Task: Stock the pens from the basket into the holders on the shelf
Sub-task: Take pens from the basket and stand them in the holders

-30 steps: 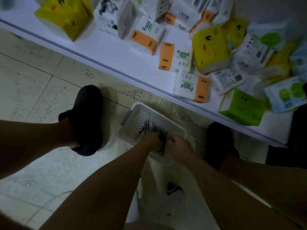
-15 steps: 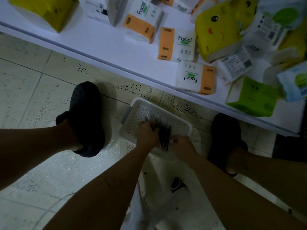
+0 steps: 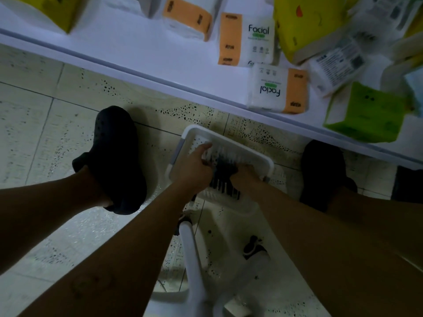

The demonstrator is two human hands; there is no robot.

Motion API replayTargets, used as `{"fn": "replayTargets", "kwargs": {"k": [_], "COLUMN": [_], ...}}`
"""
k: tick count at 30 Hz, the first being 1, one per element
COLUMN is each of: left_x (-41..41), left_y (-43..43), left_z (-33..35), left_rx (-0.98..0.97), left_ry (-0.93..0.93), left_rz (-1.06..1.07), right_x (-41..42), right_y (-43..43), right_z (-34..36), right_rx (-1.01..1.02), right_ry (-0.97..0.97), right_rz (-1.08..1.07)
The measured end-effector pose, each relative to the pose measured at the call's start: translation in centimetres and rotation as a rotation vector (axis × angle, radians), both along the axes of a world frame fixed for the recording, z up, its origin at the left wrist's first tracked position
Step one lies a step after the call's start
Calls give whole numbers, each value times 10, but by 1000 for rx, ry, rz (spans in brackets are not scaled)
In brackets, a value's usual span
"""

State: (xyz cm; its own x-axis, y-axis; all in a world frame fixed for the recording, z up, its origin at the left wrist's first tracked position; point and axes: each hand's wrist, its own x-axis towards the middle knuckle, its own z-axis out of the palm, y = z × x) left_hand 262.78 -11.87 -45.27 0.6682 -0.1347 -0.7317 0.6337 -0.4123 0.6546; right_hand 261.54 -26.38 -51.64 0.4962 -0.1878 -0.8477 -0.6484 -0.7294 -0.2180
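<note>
The pens lie as a dark bundle in the middle of the basket, their ends running toward its near wall. I come at them from both sides so the bunch gets squeezed together rather than scattered. My right hand is inside the basket at its right end, fingers curled in around the bundle to gather it. My left hand is inside at the left end, one digit stretched out toward the basket's far left corner and the rest bent against the pens. The light is dim, so I cannot tell whether that hand has truly closed on them or only presses them across.

The basket sits on the tiled floor, which is why I am bent low with both arms reaching down. My dark shoes are planted to the left and right of it for balance. Just beyond the basket runs the white shelf, scattered with tissue packs; no pen holders show from here, so I judge they sit higher, out of view.
</note>
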Motion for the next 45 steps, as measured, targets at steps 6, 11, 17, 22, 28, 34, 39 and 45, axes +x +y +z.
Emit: {"fn": "replayTargets", "kwargs": {"k": [6,11,17,22,28,34,39,45], "left_x": [-4,-4,2,4,-2,-4,-2,-5], "left_y": [-5,-12,-10,-4,-2,-6,-22,-44], "left_z": [-6,-6,4,6,11,47,94,169], "left_rx": [18,42,-10,-5,22,-8,-99,-165], "left_ry": [33,0,21,24,33,-90,-190,-440], "left_rz": [-1,-44,-51,-64,47,37,71,-67], "right_x": [0,10,-1,-8,-25,-26,-24,-25], "right_y": [-7,-9,-8,1,2,1,-13,-35], "right_z": [-7,-8,-12,-2,32,79,124,195], "right_rx": [27,118,38,22,20,130,207,218], "right_ry": [72,156,105,-69,-389,-542,-739,-946], "right_rz": [-34,-4,119,10,29,-179,-192,-276]}}
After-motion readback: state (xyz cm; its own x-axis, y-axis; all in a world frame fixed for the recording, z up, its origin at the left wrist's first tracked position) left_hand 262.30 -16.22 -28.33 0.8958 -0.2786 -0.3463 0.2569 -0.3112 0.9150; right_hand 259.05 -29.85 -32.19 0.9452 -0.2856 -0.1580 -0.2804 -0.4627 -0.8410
